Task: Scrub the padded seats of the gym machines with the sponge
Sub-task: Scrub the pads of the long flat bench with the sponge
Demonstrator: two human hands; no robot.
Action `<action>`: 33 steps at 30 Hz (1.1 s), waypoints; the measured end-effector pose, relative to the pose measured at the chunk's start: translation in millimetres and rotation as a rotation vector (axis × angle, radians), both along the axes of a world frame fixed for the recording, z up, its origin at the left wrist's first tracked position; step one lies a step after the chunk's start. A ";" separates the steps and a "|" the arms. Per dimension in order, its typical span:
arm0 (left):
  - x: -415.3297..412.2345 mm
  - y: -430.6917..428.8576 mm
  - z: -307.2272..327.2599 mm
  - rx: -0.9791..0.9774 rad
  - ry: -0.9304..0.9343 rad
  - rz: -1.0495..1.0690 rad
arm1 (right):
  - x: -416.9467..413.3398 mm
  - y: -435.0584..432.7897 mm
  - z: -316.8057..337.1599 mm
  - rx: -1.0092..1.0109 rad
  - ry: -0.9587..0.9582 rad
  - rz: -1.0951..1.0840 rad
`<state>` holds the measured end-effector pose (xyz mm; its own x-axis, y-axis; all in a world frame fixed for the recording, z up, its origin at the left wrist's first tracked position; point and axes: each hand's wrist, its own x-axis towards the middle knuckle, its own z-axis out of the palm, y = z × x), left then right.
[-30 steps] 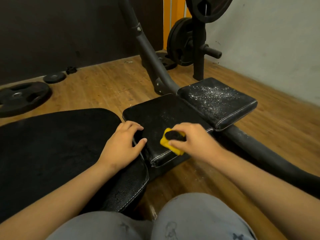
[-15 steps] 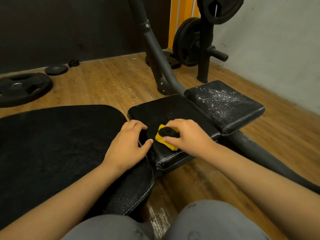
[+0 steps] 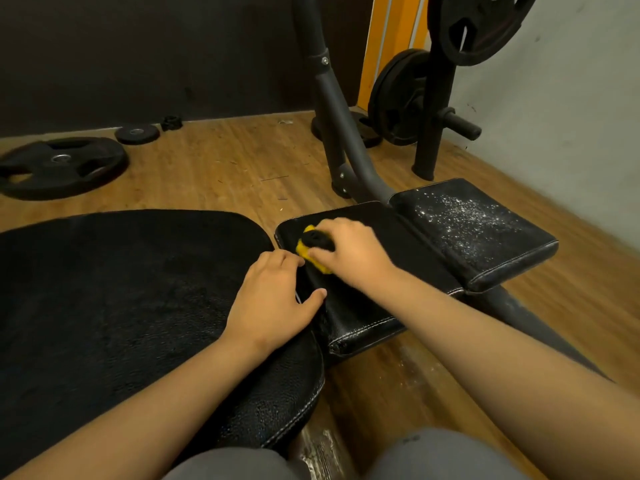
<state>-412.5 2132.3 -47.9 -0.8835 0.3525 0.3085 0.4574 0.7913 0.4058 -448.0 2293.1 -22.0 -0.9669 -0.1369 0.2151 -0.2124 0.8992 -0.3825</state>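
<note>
My right hand (image 3: 349, 252) grips a yellow sponge with a black scouring top (image 3: 311, 247) and holds it on the far left part of the middle black padded seat (image 3: 391, 233). My left hand (image 3: 273, 299) rests at the gap between the large black pad (image 3: 121, 299) and that middle seat, its fingers curled over the seat's left edge and the thumb lying on the seat. A second small pad (image 3: 474, 230) to the right is speckled with white foam or droplets.
The grey machine frame (image 3: 332, 112) rises behind the seats. A weight rack post with black plates (image 3: 408, 98) stands at the back right. Loose weight plates (image 3: 62, 166) lie on the wooden floor at the left. My knees are at the bottom edge.
My right hand has slid the sponge from the seat's near edge leftward and away to its far left corner. My left hand has stayed at the seat's left edge.
</note>
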 end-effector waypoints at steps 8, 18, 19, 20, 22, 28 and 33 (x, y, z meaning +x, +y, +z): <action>0.4 -0.2 -0.6 0.025 -0.010 0.004 | -39.9 42.9 10.0 0.099 -0.062 -0.204; -0.6 0.5 -2.0 0.029 0.001 0.002 | -75.7 -32.0 10.9 0.112 -0.053 0.072; -0.5 0.4 -1.9 0.028 0.000 0.003 | -78.2 -36.1 12.6 0.132 -0.080 0.117; -0.4 0.4 -1.7 0.027 -0.002 0.005 | -82.0 -37.0 13.7 0.152 -0.107 0.135; 0.0 0.3 -0.9 0.026 -0.006 0.007 | -91.4 -26.6 15.4 0.192 -0.139 0.076; 0.1 -1.0 -1.1 0.049 -0.006 0.007 | -81.1 70.5 17.7 -0.213 -0.044 -0.411; -0.9 -0.7 -2.9 0.048 -0.010 0.012 | -47.5 108.4 11.5 -0.556 -0.042 -0.350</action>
